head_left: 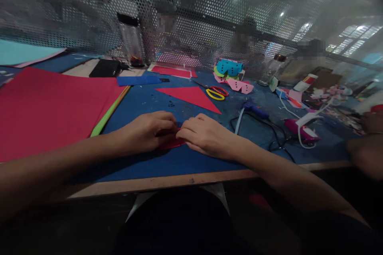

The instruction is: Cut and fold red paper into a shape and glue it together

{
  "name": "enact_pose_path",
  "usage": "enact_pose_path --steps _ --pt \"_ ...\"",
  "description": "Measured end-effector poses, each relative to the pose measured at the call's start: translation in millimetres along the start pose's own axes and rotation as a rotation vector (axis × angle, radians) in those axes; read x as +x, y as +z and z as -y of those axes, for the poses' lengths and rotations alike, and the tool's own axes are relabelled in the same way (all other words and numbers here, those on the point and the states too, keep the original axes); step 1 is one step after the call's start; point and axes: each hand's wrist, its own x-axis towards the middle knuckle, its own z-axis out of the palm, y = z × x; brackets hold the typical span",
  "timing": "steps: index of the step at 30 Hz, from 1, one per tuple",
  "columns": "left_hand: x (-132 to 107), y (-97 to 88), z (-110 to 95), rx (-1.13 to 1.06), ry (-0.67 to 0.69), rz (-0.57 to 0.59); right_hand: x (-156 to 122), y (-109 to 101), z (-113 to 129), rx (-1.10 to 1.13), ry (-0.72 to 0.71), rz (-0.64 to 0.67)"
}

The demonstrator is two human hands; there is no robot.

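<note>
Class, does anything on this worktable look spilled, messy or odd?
Yes. Dark specks mark the blue tabletop just beyond the left hand, whether stains or loose bits I cannot tell. Paper scraps lie heaped untidily at right, unlike the flat red sheet at left.

- A craft workshop, by its look
- Blue-topped desk (pixel 131 171) with coloured paper (pixel 56 107) stacked at left
- Scissors (pixel 209 87) mid-desk, corded blue glue gun (pixel 256 110) to the right
- Perforated metal screen (pixel 206 40) along the far side
</note>
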Motion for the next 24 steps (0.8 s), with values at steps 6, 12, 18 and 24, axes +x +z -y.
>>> enact_pose_path --steps 6,12,18,24 --pt "0 -0.4 0 -0.011 -0.015 0.017 -3 3 -6 0.137 0.061 -0.022" --pt "0 0.0 0 -0.004 -0.011 0.01 -4 -10 -4 0.26 0.093 0.034" --pt "0 1.1 1 0.006 -0.007 0.002 -4 -4 -2 0.219 0.061 0.03" --pt "1 0.3 -1 0.003 -0.006 0.005 -2 -4 -1 0.188 0.035 0.031"
